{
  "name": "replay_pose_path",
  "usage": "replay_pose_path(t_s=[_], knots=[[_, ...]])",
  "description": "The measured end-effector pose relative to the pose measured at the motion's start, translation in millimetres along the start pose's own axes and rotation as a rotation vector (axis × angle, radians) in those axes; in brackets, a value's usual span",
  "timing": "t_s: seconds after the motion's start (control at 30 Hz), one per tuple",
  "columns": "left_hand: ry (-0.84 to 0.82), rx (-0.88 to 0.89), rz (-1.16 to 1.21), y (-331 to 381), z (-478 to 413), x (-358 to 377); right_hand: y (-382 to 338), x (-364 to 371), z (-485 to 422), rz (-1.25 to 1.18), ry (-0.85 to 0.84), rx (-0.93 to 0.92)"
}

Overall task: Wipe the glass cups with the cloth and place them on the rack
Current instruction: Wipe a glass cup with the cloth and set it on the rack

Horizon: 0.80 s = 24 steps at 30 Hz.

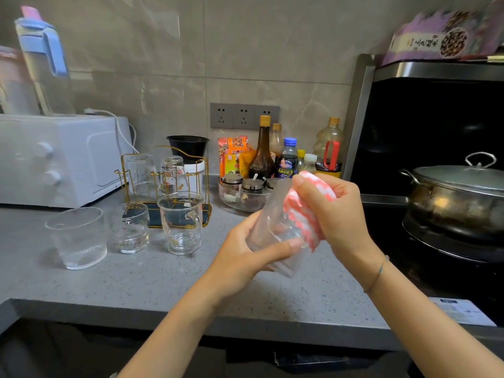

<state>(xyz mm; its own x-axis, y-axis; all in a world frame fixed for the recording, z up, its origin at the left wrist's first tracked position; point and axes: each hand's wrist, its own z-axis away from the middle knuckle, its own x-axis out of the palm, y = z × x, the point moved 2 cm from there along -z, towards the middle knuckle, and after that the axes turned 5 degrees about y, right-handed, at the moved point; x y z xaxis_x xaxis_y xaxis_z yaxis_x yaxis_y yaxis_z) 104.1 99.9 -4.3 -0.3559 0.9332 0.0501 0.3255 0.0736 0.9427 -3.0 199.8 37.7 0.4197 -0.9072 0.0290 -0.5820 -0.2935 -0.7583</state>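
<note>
Mid-job at a kitchen bench: three glasses stand upright toward its left end, apparently awaiting the cloth: a wide tumbler nearest the left edge, a small printed glass beside it, then a handled mug. Just behind them, toward the back edge, the gold wire rack already carries two upturned glasses, mouths down.

Above the bench's right half, well off the surface, a person's left hand holds a sixth glass cup, fingers wrapped round its far side and thumb laid across the front. Its long axis runs steeply, leaning slightly from upright; the clear glass and motion blur make it impossible to tell which end is the mouth. Pressed against its right side is a pink-and-white cloth, bunched tightly in the curled fingers of the right hand.

By this count, roughly a third of the work looks done: two cups racked, one being wiped, three to go, each then needing to be turned over onto the rack.
</note>
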Motion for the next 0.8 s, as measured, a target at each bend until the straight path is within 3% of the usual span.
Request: replay_pose_path(t_s=[0.17, 0.23, 0.4, 0.57, 0.67, 0.8], knots=[[-0.235, -0.32, 0.72, -8, 5, 3, -3, 3, -1, -0.197, -0.07, 0.0], [-0.284, -0.336, 0.816, -10, 6, 4, -2, 5, 1, -0.19, -0.085, -0.01], [-0.171, -0.222, 0.402, -14, 1, 1, 2, -1, -2, -0.183, 0.013, 0.087], [0.032, 0.053, -0.192, 0, -2, -1, 3, 2, -4, -0.018, 0.035, -0.003], [0.067, 0.13, -0.261, 0, -3, -2, 3, 4, -5, 0.01, 0.045, 0.001], [0.027, 0.034, -0.07, -2, -2, -7, 3, 6, -2, -0.005, 0.032, -0.022]])
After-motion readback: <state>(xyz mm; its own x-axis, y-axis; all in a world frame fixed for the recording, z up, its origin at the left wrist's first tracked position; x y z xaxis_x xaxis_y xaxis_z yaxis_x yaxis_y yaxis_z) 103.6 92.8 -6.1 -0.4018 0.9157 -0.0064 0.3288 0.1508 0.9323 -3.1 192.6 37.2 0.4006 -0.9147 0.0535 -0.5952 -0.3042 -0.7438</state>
